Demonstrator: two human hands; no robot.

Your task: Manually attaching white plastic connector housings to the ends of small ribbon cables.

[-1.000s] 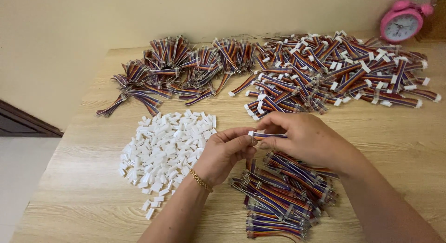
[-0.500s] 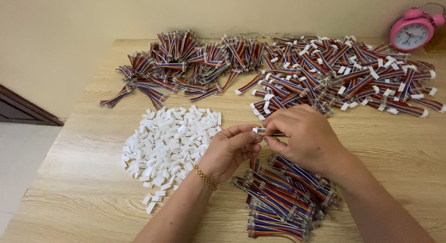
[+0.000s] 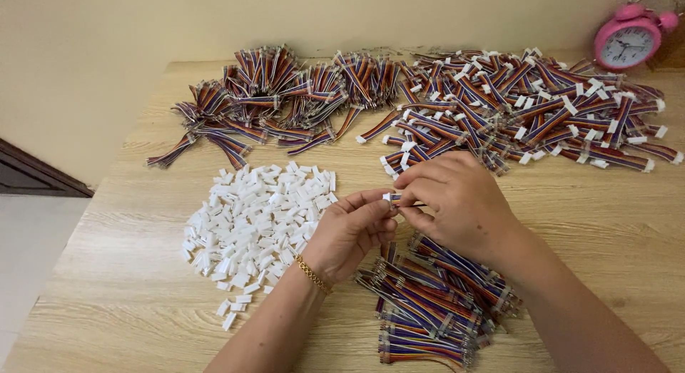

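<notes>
Hands (left hand [image 3: 349,234], right hand [image 3: 457,202]) pinch one white connector [image 3: 387,197] together.

a light wooden table [image 3: 107,287] is seen, with visible grain. a pile of small white plastic connectors [image 3: 260,216] is laid directly on it, just to the left of the left hand [image 3: 349,234]. a heap of short multicoloured ribbon cables [image 3: 435,302] is placed under and behind the right hand [image 3: 457,202], toward the near edge. beyond both hands, bundles of bare-ended cables [image 3: 285,95] and cables with white plugs [image 3: 528,105] are spread across the far side. a pink alarm clock [image 3: 631,38] is stood at the far right corner.
</notes>
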